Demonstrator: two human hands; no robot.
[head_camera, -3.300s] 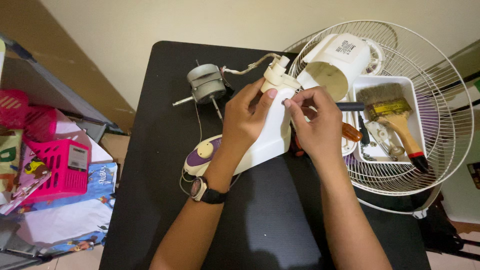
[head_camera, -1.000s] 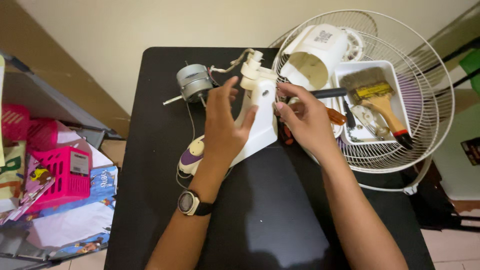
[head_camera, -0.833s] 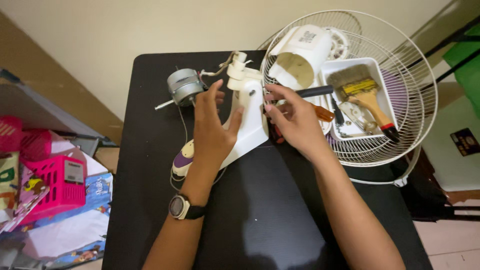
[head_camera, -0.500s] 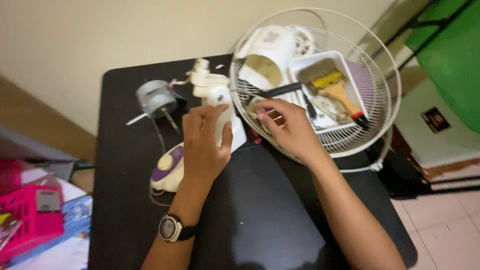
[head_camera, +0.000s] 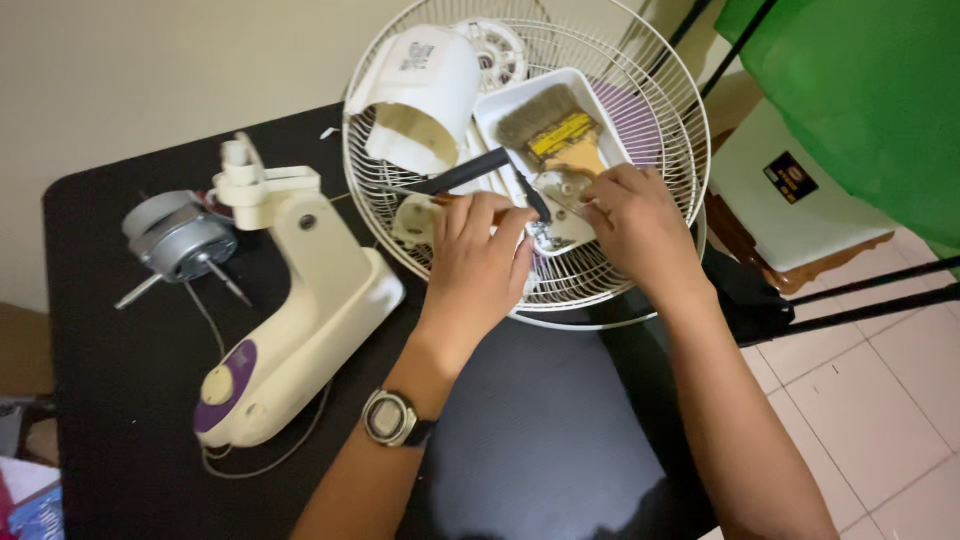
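A black table stands against a plain cream wall. To the right the floor is pale pink tile with white grout. A green cloth hangs at the upper right, with black stand legs slanting across the tiles below it. A white box sits on a wooden base beside the table. The light is soft and even.

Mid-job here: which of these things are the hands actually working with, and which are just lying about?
In hand:
left hand on the dark-handled tool
right hand reaching into the white tray
wire fan guard under both

Lying about:
fan stand
motor
white fan housing
paintbrush
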